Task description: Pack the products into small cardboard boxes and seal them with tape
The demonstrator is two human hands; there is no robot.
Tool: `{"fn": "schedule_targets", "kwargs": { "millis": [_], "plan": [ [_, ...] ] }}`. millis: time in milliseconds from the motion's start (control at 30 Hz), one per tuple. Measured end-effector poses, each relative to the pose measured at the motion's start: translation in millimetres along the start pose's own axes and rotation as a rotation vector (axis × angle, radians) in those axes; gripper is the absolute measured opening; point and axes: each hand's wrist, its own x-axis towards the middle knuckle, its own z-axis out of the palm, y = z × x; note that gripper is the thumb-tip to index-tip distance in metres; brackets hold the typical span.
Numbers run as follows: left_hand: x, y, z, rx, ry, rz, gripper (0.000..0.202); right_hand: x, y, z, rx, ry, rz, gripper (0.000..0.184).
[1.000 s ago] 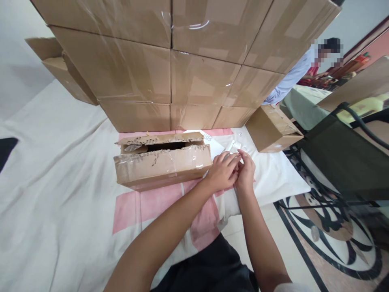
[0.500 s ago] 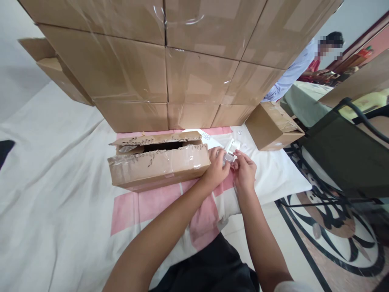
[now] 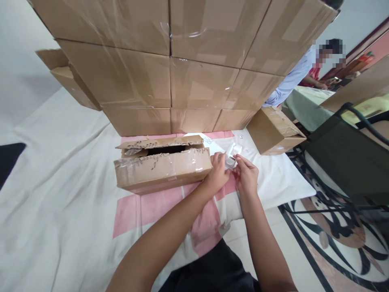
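Note:
Between my two hands is a small white item with a clear or grey panel (image 3: 230, 162); its exact kind is too small to make out. My left hand (image 3: 218, 167) grips its left side with bent fingers, close to the right end of an opened cardboard box (image 3: 164, 168). With its fingertips pinched at the item's right edge, my right hand (image 3: 246, 172) faces the left one. A white sheet with printed outlines (image 3: 209, 141) lies flat just behind my hands, partly hidden by the box and my fingers.
Stacked, taped cardboard boxes (image 3: 200, 83) form a wall behind. One smaller box (image 3: 275, 132) stands at right, and an open-flapped box (image 3: 71, 81) at left. Pink-and-white cloth (image 3: 138, 211) covers the surface. A dark chair (image 3: 340, 150) and another person (image 3: 291, 77) are to the right.
The camera view has shifted slightly, so the scene sits lower and a little to the right. Both hands still hold the small white item, which appears a bit more upright.

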Motion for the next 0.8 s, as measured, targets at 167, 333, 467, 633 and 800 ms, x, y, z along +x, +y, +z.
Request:
{"fn": "schedule_targets", "kwargs": {
  "millis": [167,333,467,633,800],
  "plan": [
    [0.0,2.5,-2.6,-0.020,-0.039,0.004,0.045,-0.8,-0.5,-0.7,0.040,-0.012,0.004,0.032],
    [-0.1,4.2,-4.0,-0.014,-0.034,-0.014,0.038,-2.4,-1.0,-1.5,0.038,-0.044,-0.054,0.030],
    [0.1,3.7,-3.9,-0.003,-0.023,-0.018,0.034,-2.7,-1.4,-1.2,0.015,-0.056,-0.096,0.028],
    [0.5,3.6,-3.5,-0.010,-0.025,-0.028,0.032,-4.2,-3.3,0.1,0.038,-0.078,-0.086,0.028],
    [0.8,4.6,-4.4,-0.034,-0.021,-0.028,0.035,-6.3,-4.1,1.2,0.061,-0.070,-0.089,0.028]
  ]
}}
